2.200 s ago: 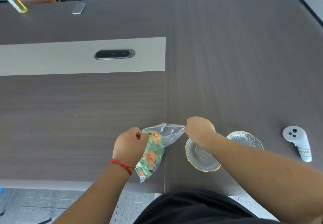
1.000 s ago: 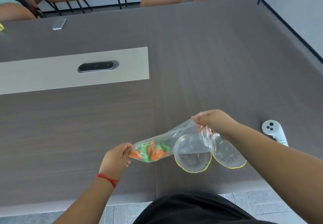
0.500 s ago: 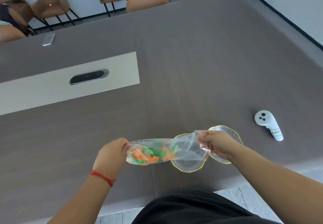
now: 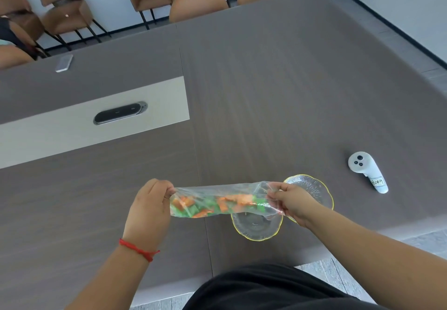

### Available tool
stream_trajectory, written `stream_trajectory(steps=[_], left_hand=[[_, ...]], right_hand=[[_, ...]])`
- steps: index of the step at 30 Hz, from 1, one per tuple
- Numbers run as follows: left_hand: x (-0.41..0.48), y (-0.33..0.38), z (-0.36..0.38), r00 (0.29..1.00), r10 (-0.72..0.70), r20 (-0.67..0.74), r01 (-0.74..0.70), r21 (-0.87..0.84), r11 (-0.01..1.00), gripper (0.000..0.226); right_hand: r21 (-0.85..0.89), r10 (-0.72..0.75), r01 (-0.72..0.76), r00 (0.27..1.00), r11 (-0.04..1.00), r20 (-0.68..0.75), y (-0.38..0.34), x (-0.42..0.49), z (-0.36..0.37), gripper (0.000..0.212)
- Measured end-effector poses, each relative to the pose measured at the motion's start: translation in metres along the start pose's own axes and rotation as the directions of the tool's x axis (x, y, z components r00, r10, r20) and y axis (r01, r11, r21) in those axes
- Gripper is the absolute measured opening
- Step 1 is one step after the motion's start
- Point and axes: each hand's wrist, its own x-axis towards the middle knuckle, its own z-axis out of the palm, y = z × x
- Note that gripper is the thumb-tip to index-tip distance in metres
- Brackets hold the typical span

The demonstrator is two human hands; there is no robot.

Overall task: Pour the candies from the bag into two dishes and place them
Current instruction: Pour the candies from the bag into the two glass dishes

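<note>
on the white controller (image 4: 367,173), "hoog"

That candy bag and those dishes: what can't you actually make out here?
Head view only:
- Bag mouth: covered by the right hand, open or sealed unclear.
- Candies: crumpled plastic prevents counting.
- Far dish: partly behind the right hand.
- Near dish: far rim under the bag.
- Left hand: fingers curled out of sight.

I hold the clear plastic bag (image 4: 217,200) stretched sideways above the table, orange and green candies (image 4: 212,204) spread along its length. Its right end hangs over the near glass dish (image 4: 256,227), gold-rimmed and empty; the second dish (image 4: 312,188) sits just beyond, partly hidden.
</note>
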Motion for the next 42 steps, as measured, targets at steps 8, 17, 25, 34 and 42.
stream_trajectory(steps=[8, 17, 25, 34, 42], left_hand=[[-0.013, -0.009, -0.001, 0.999, -0.046, -0.009, 0.046, 0.023, 0.999, 0.020], [-0.018, -0.006, -0.012, 0.997, -0.057, -0.050, 0.058, 0.017, 0.998, 0.030], [-0.023, 0.009, -0.018, 0.994, 0.027, -0.105, -0.021, 0.058, 0.998, 0.023], [-0.031, -0.007, -0.008, 0.987, -0.138, -0.079, 0.142, 0.048, 0.989, 0.022], [-0.039, -0.002, -0.021, 0.978, -0.146, -0.149, 0.154, 0.047, 0.987, 0.018]], right_hand=[[-0.030, -0.007, 0.007, 1.000, 1.000, 0.020, 0.001, 0.000, 0.001, 0.017], [-0.121, -0.025, 0.032, 0.998, 0.992, 0.064, 0.004, -0.002, 0.008, 0.019], [-0.228, -0.026, 0.038, 0.998, 0.973, 0.058, 0.007, 0.002, 0.011, 0.025], [-0.338, -0.068, 0.072, 0.997, 0.938, 0.024, 0.004, -0.007, 0.014, 0.020], [-0.490, -0.172, 0.146, 0.985, 0.860, -0.008, -0.004, -0.015, 0.020, 0.019]])
